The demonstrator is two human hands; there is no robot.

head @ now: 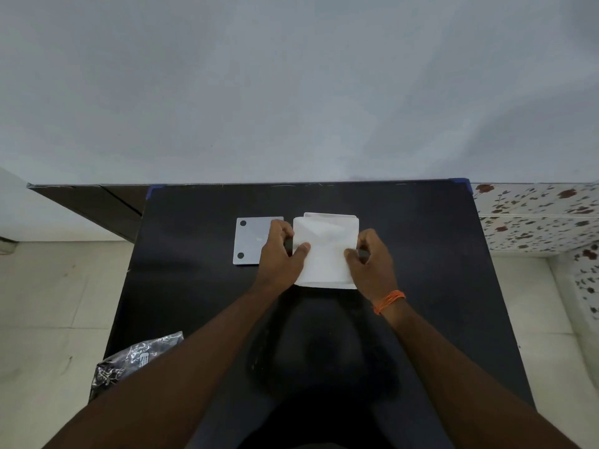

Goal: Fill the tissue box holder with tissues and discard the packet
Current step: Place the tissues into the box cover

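A white stack of tissues (325, 251) lies in the middle of the black table (201, 286), seemingly inside a holder whose white edge shows along the near side. My left hand (280, 254) grips the stack's left edge, thumb on top. My right hand (372, 260) grips its right edge in the same way. Just left of the stack lies a flat grey lid (251, 241) with two dark round dots, partly covered by my left hand.
A crumpled silver-and-black plastic bag (129, 361) sits off the table's near-left corner on the pale tiled floor (48, 303). A plain wall rises behind the table. Floral-patterned tiles (534, 218) are to the right.
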